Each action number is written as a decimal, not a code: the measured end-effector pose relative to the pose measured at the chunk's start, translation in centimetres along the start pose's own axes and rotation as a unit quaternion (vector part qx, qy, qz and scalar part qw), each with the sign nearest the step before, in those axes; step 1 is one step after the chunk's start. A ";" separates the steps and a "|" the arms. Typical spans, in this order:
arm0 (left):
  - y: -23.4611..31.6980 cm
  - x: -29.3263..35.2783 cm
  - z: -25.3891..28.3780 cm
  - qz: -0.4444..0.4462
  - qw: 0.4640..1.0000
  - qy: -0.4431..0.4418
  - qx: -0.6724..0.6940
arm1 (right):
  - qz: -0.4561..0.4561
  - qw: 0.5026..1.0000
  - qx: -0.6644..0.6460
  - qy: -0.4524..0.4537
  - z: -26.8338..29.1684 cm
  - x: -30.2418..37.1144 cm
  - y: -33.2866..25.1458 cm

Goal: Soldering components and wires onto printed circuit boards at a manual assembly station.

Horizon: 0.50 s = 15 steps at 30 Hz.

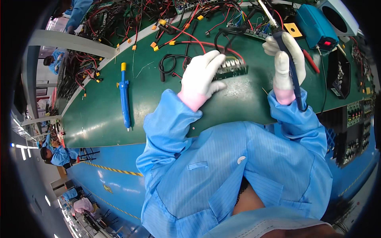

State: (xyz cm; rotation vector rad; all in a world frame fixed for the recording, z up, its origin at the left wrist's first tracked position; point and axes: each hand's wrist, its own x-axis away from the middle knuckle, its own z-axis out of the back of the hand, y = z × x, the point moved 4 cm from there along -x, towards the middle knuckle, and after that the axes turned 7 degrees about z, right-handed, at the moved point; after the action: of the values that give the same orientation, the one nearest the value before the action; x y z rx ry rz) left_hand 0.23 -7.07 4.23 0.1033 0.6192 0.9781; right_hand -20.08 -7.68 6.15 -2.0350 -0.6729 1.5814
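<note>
Head view: a gloved right hand (289,61) grips a soldering iron (274,24), tip toward 11 o'clock; at its 9 o'clock, a left hand (202,75), hold impossible to tell, meets a circuit board (233,71) stretching 9-to-3 on a green table (170,115).

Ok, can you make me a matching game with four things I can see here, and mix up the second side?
Things:
1. Left hand
2. Right hand
3. Long pump-shaped tool
4. Boxy machine

Clues:
A. Teal, with a glowing red display
B. At the left end of the circuit board
C. Blue with a yellow end, lying on the green table
D. Holding a soldering iron

Right pairs: 1-B, 2-D, 3-C, 4-A
</note>
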 end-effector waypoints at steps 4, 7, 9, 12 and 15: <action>0.3 -0.2 3.1 0.004 1.000 0.006 -0.018 | 0.002 1.000 0.020 -0.024 0.5 0.6 1.1; -0.9 1.9 3.8 0.047 0.998 -0.019 -0.037 | 0.002 0.998 0.043 -0.043 1.3 1.1 1.1; -2.9 4.7 3.3 0.136 0.986 -0.060 -0.074 | 0.006 0.995 0.062 -0.077 1.4 1.6 1.3; -3.3 6.5 2.3 0.179 0.977 -0.060 -0.100 | 0.017 0.994 0.070 -0.081 1.1 1.3 1.4; -2.4 7.0 1.4 0.181 0.976 0.004 -0.122 | 0.046 0.996 0.061 -0.050 1.3 0.7 0.8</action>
State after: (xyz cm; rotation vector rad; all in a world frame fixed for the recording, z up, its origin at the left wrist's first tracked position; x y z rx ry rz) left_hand 5.56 -2.54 1.40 -0.0078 0.4909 1.4018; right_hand -21.16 -7.77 4.85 -1.9331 -0.5113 1.7411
